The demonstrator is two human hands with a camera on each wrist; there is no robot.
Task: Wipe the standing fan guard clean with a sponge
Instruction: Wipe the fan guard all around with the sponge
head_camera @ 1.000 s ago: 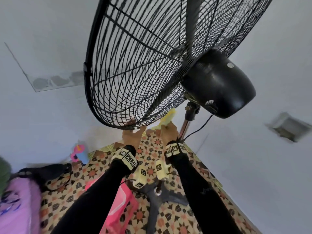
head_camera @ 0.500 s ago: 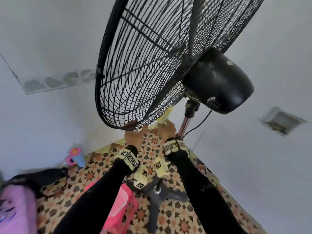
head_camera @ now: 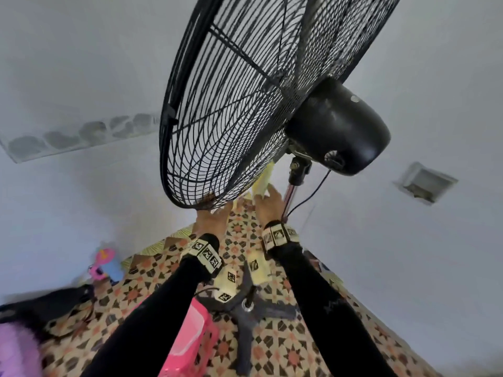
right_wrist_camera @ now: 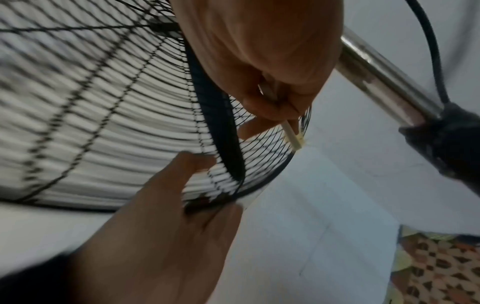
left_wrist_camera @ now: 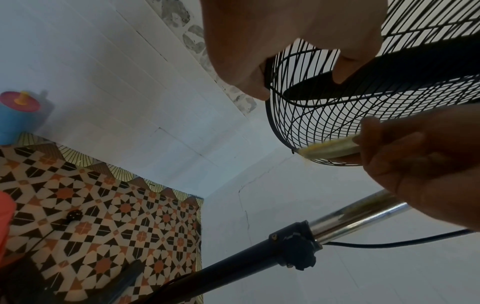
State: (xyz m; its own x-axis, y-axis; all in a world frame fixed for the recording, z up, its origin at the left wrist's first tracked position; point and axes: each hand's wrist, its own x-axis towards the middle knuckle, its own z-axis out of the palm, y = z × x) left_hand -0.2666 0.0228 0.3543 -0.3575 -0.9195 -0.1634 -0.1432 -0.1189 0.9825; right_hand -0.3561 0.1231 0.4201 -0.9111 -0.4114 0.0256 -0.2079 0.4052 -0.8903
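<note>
Here, the left hand grips the bottom rim of the fan guard while the right hand pinches the thin yellow sponge against the rear wires. Pressing harder could tilt the fan head or snag the sponge.

The head camera is looking down from behind the fan guard toward the patterned floor. The left wrist camera is sitting close under the guard's rim, facing the wall corner. The right wrist camera is looking across from the pole side. All three are sharing the guard's bottom edge.
</note>
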